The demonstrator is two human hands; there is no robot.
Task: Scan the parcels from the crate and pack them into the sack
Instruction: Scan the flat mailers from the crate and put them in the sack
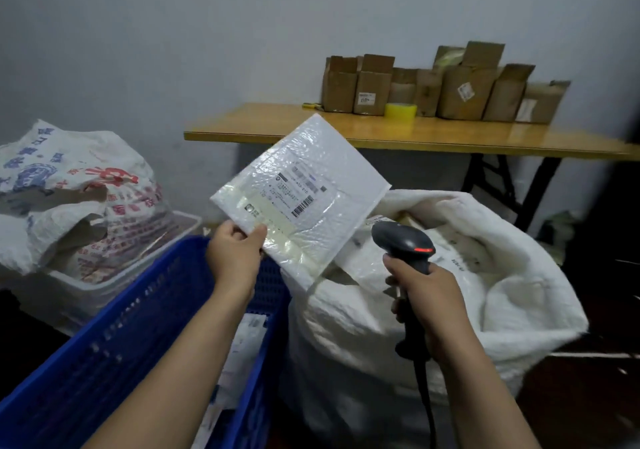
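The white padded parcel (298, 192) tilts above the blue crate (138, 317) and white sack (433, 310), its lower left corner pinched by the left hand (235, 258), thumb on top. The right hand (426, 303) grips the scanner (405, 244), just beside the parcel.

Crate (114, 337) left of sack (398, 327); table (433, 136) behind; boxes (450, 88) on table

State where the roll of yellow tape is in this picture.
In the head view the roll of yellow tape stands on the wooden table, right of centre, directly in front of the row of cardboard boxes.
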